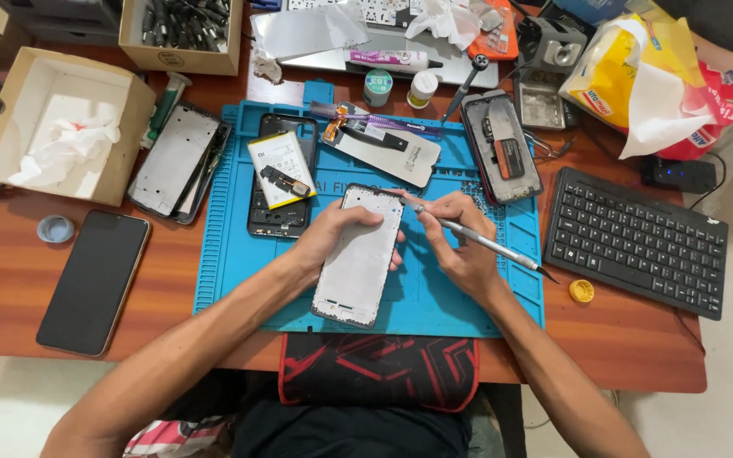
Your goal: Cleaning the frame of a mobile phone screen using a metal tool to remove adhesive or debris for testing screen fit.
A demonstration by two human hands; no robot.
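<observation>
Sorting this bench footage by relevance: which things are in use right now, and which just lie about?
In use: left hand steadying the phone frame; right hand holding the metal tool; blue mat.

Lying about: black keyboard, dark phone, cardboard box, yellow cap.

a mat [231, 254] lies on the desk [10, 280]; on it, a frame [360, 254] sits between left hand [328, 233] and right hand [460, 246]. a phone [95, 282] lies left of the mat, a keyboard [638, 242] right, a box [61, 123] behind the phone.
</observation>
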